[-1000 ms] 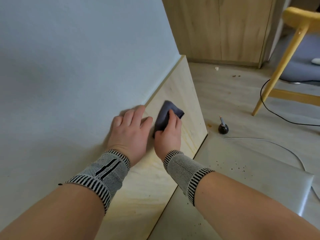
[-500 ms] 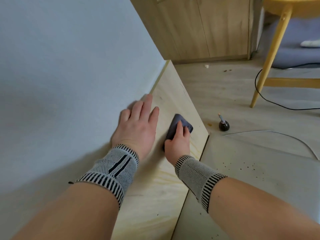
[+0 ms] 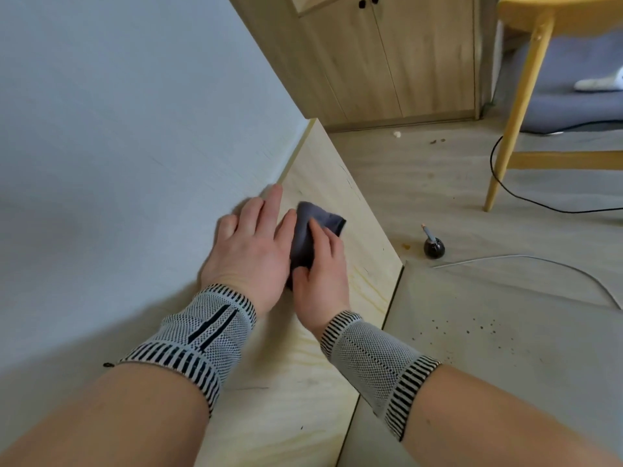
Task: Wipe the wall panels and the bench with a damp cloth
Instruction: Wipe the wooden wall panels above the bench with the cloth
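A folded dark grey cloth lies on the pale wooden bench that runs along the white wall panel. My right hand holds the cloth against the bench top, fingers on top of it and thumb curled at its near side. Beside it my left hand lies flat on the bench with straight fingers, its outer edge close to the wall panel and its forefinger next to the cloth. Both wrists wear knitted striped bands.
Past the bench's far end stands a wooden cabinet. On the floor to the right are a small black round object with a stick in it, a white cable, a black cable and a yellow chair.
My right hand has slid the cloth from near the bench's front edge back toward the wall, up against my left hand. The left hand has stayed flat on the bench.
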